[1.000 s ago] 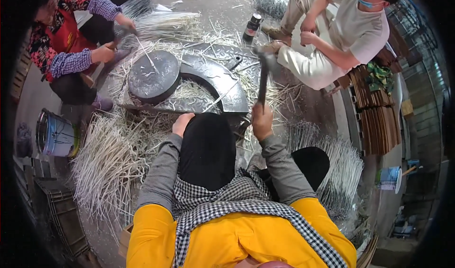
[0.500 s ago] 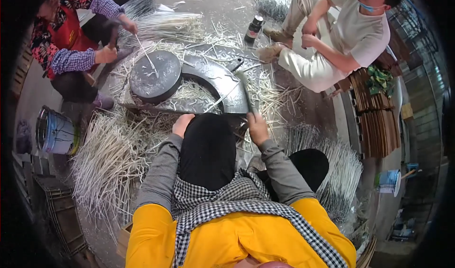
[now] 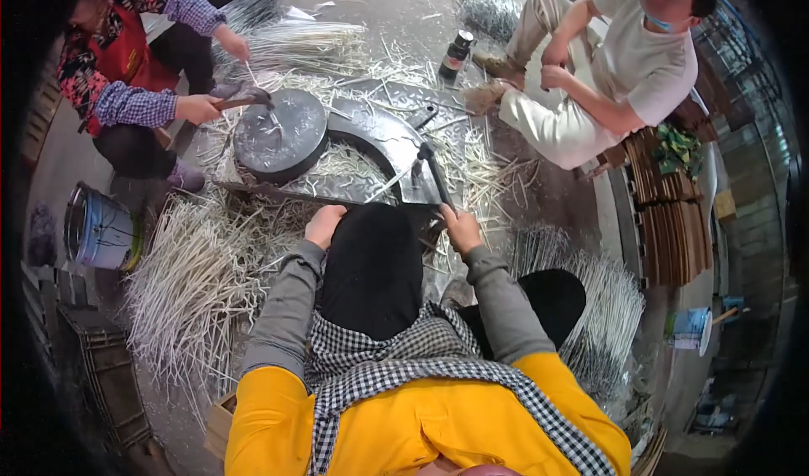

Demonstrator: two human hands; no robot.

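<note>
Hammer [image 3: 436, 175] in my right hand [image 3: 462, 227], gripped, handle running away from me, head on the plate [image 3: 379, 139]; left hand [image 3: 324, 223] pins a rod [image 3: 389, 184].

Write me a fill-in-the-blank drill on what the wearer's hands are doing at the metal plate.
1. The right hand grips the handle of a dark ____, whose head rests on the curved grey metal plate.
2. The left hand rests at the plate's near ____.
3. The heap of pale thin sticks lies on the wearer's ____ side.
4. Beside the curved plate sits a dark ____-shaped metal disc.

Missing words: hammer; edge; left; round
</note>
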